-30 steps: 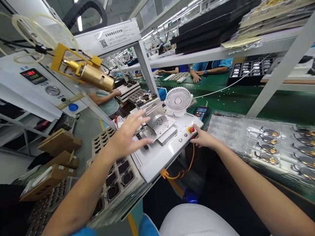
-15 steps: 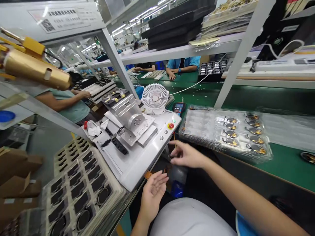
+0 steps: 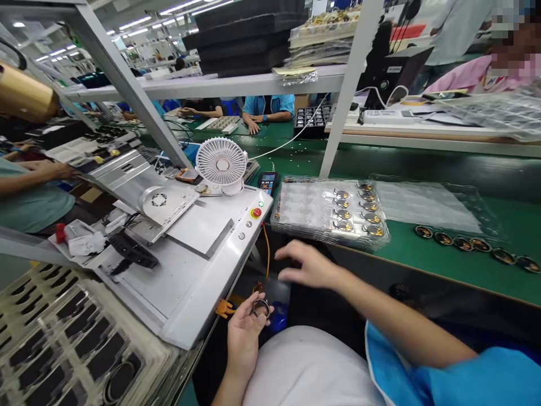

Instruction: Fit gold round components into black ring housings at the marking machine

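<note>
My left hand (image 3: 244, 335) is low over my lap, fingers curled round a small dark ring-shaped part (image 3: 260, 308). My right hand (image 3: 307, 265) hovers palm down with fingers spread, just in front of the bench edge and below a clear blister tray (image 3: 313, 211) holding several gold round parts. The white machine base (image 3: 203, 282) with a red button (image 3: 256, 212) lies left of both hands.
A white desk fan (image 3: 221, 163) stands behind the machine. A metal fixture (image 3: 146, 189) sits on its plate. Dark compartment trays (image 3: 63, 338) lie at lower left. Loose round parts (image 3: 469, 243) rest on the green mat. Other people work at the far bench and at left.
My left hand dropped from the fixture to my lap and now holds a ring part. My right hand left the red button and pulled back. The view swung right.
</note>
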The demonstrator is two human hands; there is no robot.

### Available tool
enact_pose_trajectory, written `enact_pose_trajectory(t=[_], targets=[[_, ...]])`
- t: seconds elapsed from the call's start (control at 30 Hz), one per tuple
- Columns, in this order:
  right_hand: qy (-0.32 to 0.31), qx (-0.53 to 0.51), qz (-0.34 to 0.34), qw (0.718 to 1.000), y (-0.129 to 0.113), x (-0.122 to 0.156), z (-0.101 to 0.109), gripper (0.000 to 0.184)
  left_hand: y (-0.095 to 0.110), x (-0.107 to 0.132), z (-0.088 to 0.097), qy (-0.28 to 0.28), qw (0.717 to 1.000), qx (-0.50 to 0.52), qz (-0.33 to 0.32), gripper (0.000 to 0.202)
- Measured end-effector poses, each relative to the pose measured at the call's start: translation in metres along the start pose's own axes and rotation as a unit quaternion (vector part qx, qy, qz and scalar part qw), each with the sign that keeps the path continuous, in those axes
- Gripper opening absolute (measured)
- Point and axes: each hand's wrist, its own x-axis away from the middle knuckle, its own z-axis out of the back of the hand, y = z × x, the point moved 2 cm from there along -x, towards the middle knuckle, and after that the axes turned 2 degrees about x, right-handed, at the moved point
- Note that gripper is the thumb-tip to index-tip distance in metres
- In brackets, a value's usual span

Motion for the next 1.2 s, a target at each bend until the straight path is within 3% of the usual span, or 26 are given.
enact_pose_trajectory(t=[0.03,0.1,0.13,0.2,0.3,0.5,0.7,0.9,1.07,1.13,1.2], targets=[[0.023,0.082,-0.080,0.993,0.015,-0.008,0.030,0.033,0.000,0.001,0.003,0.007,1.000,-0.004,0.003,0.054],[0.013,0.275,-0.261,0.925,0.047,-0.023,0.091,0.029,0.000,0.004,0.008,0.014,1.000,-0.005,0.007,0.053],[0.012,0.312,-0.305,0.900,0.062,-0.031,0.120,0.032,0.000,0.006,0.010,0.014,1.000,-0.005,0.008,0.051],[-0.001,0.359,-0.360,0.861,0.087,-0.043,0.165,0.035,0.000,0.008,0.011,0.014,1.000,-0.005,0.008,0.049],[-0.052,0.401,-0.387,0.829,0.112,-0.053,0.197,0.037,0.001,0.010,0.008,0.012,1.000,-0.009,0.008,0.048],[-0.159,0.452,-0.330,0.814,0.131,-0.065,0.201,0.033,0.004,0.008,0.002,0.002,1.000,-0.022,0.000,0.052],[-0.185,0.463,-0.306,0.811,0.133,-0.067,0.200,0.030,0.005,0.011,0.000,0.019,0.999,-0.030,0.005,0.051],[-0.129,0.429,-0.295,0.844,0.120,-0.057,0.199,0.039,0.002,0.008,-0.001,0.010,1.000,-0.019,-0.004,0.051],[-0.008,0.367,-0.318,0.874,0.108,-0.044,0.199,0.041,0.001,0.009,0.005,-0.007,1.000,-0.008,0.001,0.049],[0.027,0.327,-0.309,0.893,0.095,-0.039,0.177,0.046,0.001,0.011,0.005,-0.018,1.000,0.001,0.002,0.047],[0.034,0.210,-0.284,0.935,0.074,-0.031,0.136,0.052,0.003,0.011,0.001,-0.046,0.999,0.002,-0.002,0.051]])
